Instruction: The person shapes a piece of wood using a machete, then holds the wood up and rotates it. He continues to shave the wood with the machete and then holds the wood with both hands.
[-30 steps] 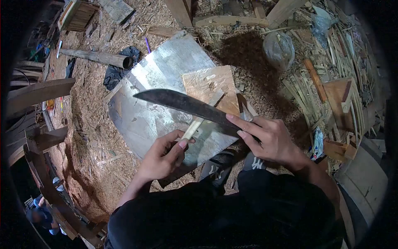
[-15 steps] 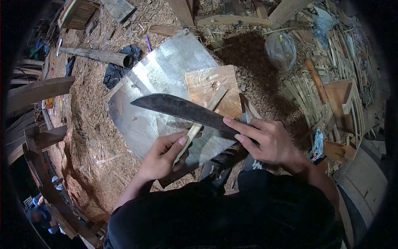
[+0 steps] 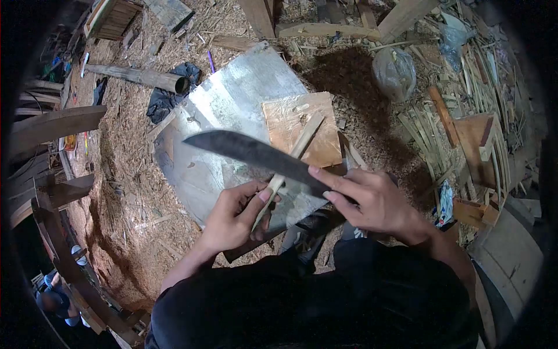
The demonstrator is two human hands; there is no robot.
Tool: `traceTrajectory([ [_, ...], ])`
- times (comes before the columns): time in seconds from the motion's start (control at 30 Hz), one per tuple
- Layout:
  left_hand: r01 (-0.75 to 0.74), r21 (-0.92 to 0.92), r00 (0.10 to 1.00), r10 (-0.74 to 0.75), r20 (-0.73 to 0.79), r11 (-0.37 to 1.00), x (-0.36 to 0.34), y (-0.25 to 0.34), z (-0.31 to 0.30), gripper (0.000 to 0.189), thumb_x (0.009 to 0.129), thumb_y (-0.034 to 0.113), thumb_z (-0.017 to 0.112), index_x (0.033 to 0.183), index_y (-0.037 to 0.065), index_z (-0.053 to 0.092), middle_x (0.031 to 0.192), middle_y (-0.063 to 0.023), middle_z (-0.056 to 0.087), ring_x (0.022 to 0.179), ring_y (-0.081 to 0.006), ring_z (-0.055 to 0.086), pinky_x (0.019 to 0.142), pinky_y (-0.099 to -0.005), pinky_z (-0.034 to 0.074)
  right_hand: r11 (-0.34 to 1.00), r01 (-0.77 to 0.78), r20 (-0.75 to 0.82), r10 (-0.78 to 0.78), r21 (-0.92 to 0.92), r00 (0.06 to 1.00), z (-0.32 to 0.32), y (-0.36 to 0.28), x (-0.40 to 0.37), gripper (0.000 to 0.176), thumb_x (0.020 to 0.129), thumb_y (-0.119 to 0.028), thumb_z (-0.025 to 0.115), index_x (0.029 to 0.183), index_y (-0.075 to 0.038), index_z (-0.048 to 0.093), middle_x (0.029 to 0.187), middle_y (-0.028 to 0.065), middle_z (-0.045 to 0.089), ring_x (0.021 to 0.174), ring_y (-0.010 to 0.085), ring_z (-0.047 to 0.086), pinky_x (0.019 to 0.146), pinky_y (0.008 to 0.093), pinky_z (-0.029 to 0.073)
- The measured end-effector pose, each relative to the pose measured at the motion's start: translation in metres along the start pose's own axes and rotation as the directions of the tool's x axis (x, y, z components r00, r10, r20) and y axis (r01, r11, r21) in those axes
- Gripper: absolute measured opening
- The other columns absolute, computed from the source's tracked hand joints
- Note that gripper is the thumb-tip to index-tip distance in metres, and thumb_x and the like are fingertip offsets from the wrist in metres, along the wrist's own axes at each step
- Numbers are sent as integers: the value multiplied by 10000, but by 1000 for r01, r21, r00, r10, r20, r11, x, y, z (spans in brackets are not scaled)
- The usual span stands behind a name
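My left hand (image 3: pixel 235 218) grips a pale wooden stick (image 3: pixel 308 135) near its lower end, thumb on top. The stick slants up to the right, and its far end lies over a square wooden board (image 3: pixel 322 107). My right hand (image 3: pixel 375 198) is closed on a machete (image 3: pixel 250 152), with the forefinger stretched along the back of the blade. The wide dark blade points left and crosses over the stick, hiding part of it. The machete's handle is hidden in my fist. Beneath both hands lies a grey metal sheet (image 3: pixel 232 87).
Wood shavings cover the ground. A bamboo tube (image 3: pixel 139 77) and a black plastic bag (image 3: pixel 165 102) lie at upper left, a clear plastic bag (image 3: pixel 394 72) at upper right. Split strips (image 3: pixel 427 131) are heaped on the right. Another person (image 3: pixel 55 299) is at lower left, beyond wooden beams.
The machete's blade has tilted slightly, and my right hand has shifted a little left. My left hand has moved slightly to the right, still gripping the stick.
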State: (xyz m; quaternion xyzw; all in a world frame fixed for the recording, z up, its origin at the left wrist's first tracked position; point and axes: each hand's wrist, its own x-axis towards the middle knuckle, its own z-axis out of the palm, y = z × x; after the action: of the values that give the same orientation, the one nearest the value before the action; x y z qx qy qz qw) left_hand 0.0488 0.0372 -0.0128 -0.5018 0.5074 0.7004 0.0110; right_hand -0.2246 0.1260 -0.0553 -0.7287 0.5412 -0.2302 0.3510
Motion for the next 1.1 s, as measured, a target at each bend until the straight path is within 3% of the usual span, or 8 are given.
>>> traceTrajectory([
  [0.37,-124,-141,969,89,-228,982,7,-14,17,196,1076,119,508,1009,-16,632,635,-29,591,465,-103,519,421,-272,375,994,107,54,-106,-6,993,5,-16,4,574,938,-170,708,1490,-192,554,692,90,578,501,187,578,470,346,535],
  [0.5,-108,-49,974,96,-203,993,7,-18,14,192,1076,114,506,1004,-11,632,627,-21,577,465,-101,510,420,-265,364,985,120,58,-114,-127,992,4,-12,2,570,937,-181,710,1486,-203,559,697,82,581,502,174,575,449,342,522],
  [0.6,-156,-190,969,113,-219,969,7,-17,14,241,1092,166,492,983,4,633,581,-17,539,441,-92,479,414,-258,339,961,152,2,-156,-230,988,7,0,-4,532,1010,-299,624,1525,-242,504,672,85,577,460,166,558,414,336,514],
  [0.67,-54,-73,997,49,-61,996,4,-13,3,306,1109,235,468,963,23,634,541,-15,507,416,-84,446,406,-255,312,985,-154,-90,148,-72,985,2,15,-8,553,1002,-277,635,1534,-226,491,620,72,559,471,156,558,426,353,515],
  [0.7,-46,-72,997,42,-59,996,2,-13,3,361,1118,292,445,951,31,631,519,-15,491,394,-83,425,397,-256,296,985,-138,-214,115,-99,970,0,21,-8,537,1007,-250,625,1527,-210,497,583,41,545,468,138,546,400,324,490],
  [0.87,-35,-102,999,32,-30,994,5,-10,4,379,1114,318,449,951,25,627,518,-18,498,379,-92,431,387,-254,307,997,-68,-318,56,-26,946,5,25,-10,498,1000,-216,622,1492,-204,545,619,48,587,438,139,533,388,320,493],
  [0.97,-17,-134,1000,17,-5,991,9,-10,1,372,1108,315,454,952,23,625,529,-27,512,373,-102,442,382,-250,321,1000,-12,-49,11,-24,999,-2,4,-4,493,954,-138,676,1441,-117,598,675,81,615,501,158,587,436,311,529],
  [1.1,46,-205,999,-48,-5,978,8,-16,0,286,1080,230,473,967,13,621,566,-58,548,365,-126,450,370,-251,327,986,156,15,-155,-57,988,3,-10,3,508,944,-171,702,1442,-165,603,707,73,608,496,150,583,451,324,547],
])
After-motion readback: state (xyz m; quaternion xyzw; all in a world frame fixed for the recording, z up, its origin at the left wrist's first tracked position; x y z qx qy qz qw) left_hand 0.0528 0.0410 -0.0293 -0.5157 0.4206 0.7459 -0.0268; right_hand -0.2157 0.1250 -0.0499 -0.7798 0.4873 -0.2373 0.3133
